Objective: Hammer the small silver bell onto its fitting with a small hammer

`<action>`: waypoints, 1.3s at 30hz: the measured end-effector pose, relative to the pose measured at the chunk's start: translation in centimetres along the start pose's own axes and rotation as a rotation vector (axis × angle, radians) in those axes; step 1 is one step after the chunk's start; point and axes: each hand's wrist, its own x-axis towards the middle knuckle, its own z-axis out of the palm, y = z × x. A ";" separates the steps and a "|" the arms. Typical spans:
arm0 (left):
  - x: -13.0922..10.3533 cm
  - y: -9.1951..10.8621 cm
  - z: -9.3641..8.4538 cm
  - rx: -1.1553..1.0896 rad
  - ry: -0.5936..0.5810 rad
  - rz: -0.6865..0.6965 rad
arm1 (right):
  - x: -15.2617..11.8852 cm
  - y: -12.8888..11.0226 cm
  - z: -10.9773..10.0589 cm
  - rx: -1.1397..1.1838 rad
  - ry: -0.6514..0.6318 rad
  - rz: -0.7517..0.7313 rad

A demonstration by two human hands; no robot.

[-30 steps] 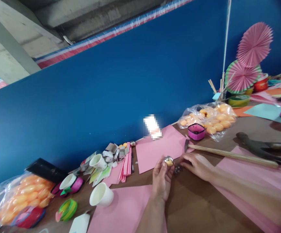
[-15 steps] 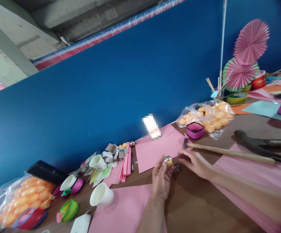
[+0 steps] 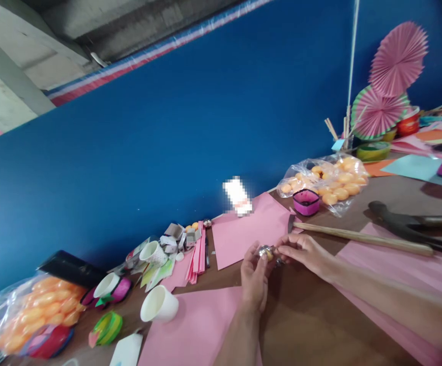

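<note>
A small, shiny silver-and-yellow round piece (image 3: 265,252) sits clamped in the left hand (image 3: 255,280); the right hand (image 3: 305,252) bunches its fingertips beside it, grip unclear. Seemingly delicate fingerwork, calling for steadiness. Brown tabletop (image 3: 300,320) underneath; flat blue wall panel (image 3: 167,132) beyond both hands.

The ball (image 3: 265,252), shiny silver on top and yellow below, is held in the left fingers (image 3: 259,271) over the table (image 3: 300,310), in from its far edge; silvery bits (image 3: 279,262) (too small to make out) lie near it.
</note>
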 end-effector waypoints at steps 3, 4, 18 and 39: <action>0.0 -0.1 0.0 0.054 0.001 -0.008 | -0.3 -0.2 0.4 -0.019 -0.034 -0.037; 0.0 -0.1 -0.1 0.069 -0.004 -0.007 | -0.4 -0.3 0.5 -0.042 -0.038 -0.054; 0.0 -0.3 -0.2 0.274 0.054 0.064 | -0.3 0.0 0.3 -0.227 0.021 -0.180; 0.2 -0.7 -0.8 0.264 -0.005 0.103 | -0.3 0.2 0.4 -0.225 0.021 -0.129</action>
